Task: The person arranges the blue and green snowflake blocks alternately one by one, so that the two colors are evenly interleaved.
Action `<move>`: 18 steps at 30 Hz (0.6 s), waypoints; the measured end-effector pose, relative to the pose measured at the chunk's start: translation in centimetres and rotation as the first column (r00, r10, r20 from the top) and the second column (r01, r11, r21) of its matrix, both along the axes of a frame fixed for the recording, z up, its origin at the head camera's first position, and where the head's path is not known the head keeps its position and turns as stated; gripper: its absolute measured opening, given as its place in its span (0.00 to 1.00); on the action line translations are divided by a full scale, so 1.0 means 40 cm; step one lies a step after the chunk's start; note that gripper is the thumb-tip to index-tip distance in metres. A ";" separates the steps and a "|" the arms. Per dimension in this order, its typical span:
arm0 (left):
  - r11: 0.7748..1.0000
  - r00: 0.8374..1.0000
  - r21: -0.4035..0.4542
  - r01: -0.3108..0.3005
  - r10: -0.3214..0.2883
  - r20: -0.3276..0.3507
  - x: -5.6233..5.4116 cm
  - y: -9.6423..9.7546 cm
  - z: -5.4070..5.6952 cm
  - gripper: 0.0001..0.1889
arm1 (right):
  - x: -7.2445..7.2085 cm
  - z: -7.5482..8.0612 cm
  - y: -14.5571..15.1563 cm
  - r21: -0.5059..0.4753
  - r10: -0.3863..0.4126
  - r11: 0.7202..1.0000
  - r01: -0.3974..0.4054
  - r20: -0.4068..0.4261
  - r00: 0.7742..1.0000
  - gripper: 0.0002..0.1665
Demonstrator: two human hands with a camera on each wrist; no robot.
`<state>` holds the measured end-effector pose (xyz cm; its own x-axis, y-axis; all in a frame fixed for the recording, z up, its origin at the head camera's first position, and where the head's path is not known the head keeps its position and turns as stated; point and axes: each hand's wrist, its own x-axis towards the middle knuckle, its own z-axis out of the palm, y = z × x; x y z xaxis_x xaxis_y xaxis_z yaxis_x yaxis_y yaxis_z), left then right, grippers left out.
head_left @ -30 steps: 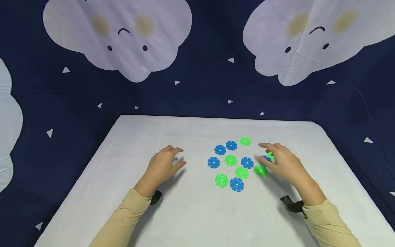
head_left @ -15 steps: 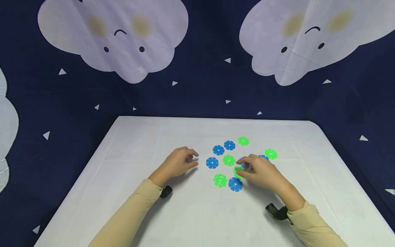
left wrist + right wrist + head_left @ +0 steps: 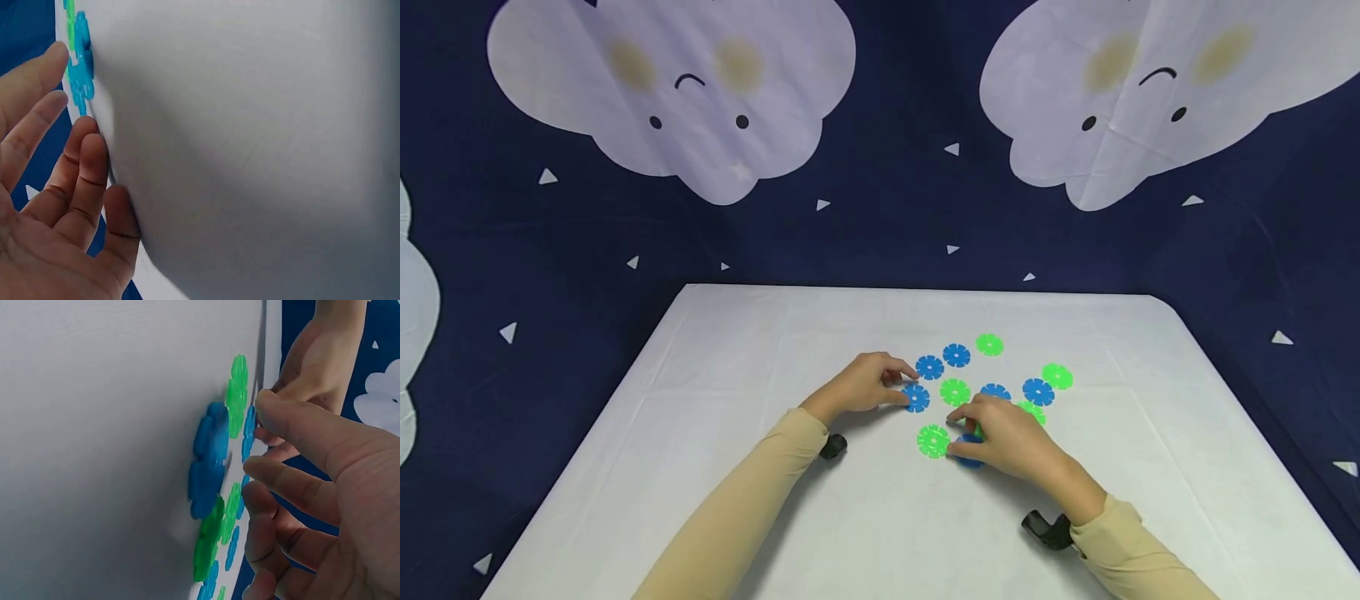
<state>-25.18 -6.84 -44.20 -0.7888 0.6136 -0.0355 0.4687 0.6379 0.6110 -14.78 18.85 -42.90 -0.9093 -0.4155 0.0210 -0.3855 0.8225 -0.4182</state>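
Note:
My left hand (image 3: 867,383) is at the left edge of a blue notched disc (image 3: 917,398), its thumb and index finger spread apart. Whether the thumb touches that disc I cannot tell. In the left wrist view the fingers (image 3: 87,169) are slightly bent beside the blue discs. My right hand (image 3: 1003,437) hovers over a second blue disc (image 3: 972,461) and partly hides it. The right thumb tip lies by the right edge of a green notched disc (image 3: 933,442). Nothing sits between the right fingers (image 3: 294,481) in the right wrist view.
More notched discs lie flat on the white table (image 3: 737,350): blue ones (image 3: 929,367) behind the left fingers, a green one (image 3: 955,392) between the hands, a blue one (image 3: 1038,392) and a green one (image 3: 1057,377) at right. A dark cloud-print cloth (image 3: 895,233) stands behind.
My left hand has moved right, up to the leftmost blue disc. The right hand has moved left and nearer, from the right-hand discs to the front ones. The discs appear to lie where they were.

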 end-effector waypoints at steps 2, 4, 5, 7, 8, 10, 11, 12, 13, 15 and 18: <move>1.000 1.000 0.001 0.004 -0.004 0.016 -0.006 0.006 -0.003 0.20 | 0.000 -0.004 -0.001 0.010 0.004 1.000 -0.004 -0.002 1.000 0.25; 1.000 1.000 -0.003 0.011 -0.011 0.026 -0.010 0.011 -0.003 0.21 | 0.001 -0.008 -0.003 0.017 0.005 1.000 -0.005 0.001 1.000 0.27; 1.000 0.999 -0.005 0.019 -0.019 0.028 -0.011 0.014 -0.003 0.21 | 0.001 -0.010 -0.004 0.019 0.007 1.000 -0.007 0.000 1.000 0.27; 1.000 0.999 -0.013 0.027 -0.027 0.036 -0.011 0.019 -0.001 0.22 | 0.003 -0.013 -0.005 0.022 0.007 1.000 -0.007 -0.001 1.000 0.27; 0.999 0.999 -0.016 0.031 -0.030 0.042 -0.011 0.021 -0.001 0.23 | 0.005 -0.014 -0.007 0.023 0.009 1.000 -0.009 -0.004 1.000 0.28; 0.999 0.999 -0.026 0.032 -0.031 0.041 -0.011 0.025 -0.004 0.24 | 0.007 -0.016 -0.010 0.021 0.013 1.000 -0.013 -0.017 1.000 0.27; 0.999 0.999 -0.030 0.030 -0.029 0.043 -0.010 0.027 -0.005 0.24 | 0.007 -0.016 -0.011 0.021 0.014 1.000 -0.014 -0.024 1.000 0.27; 0.999 0.999 -0.034 0.029 -0.028 0.047 -0.009 0.029 -0.006 0.24 | 0.008 -0.016 -0.012 0.021 0.013 1.000 -0.012 -0.030 0.999 0.27; 0.999 0.998 -0.037 0.029 -0.027 0.049 -0.008 0.030 -0.005 0.24 | 0.008 -0.017 -0.014 0.023 0.013 1.000 -0.012 -0.037 0.999 0.27; 0.999 0.998 -0.041 0.029 -0.027 0.051 -0.006 0.033 -0.005 0.23 | 0.009 -0.018 -0.016 0.024 0.012 1.000 -0.010 -0.046 0.999 0.27; 0.999 0.998 -0.045 0.026 -0.023 0.055 -0.003 0.035 -0.002 0.23 | 0.009 -0.019 -0.018 0.027 0.007 1.000 -0.005 -0.055 0.998 0.26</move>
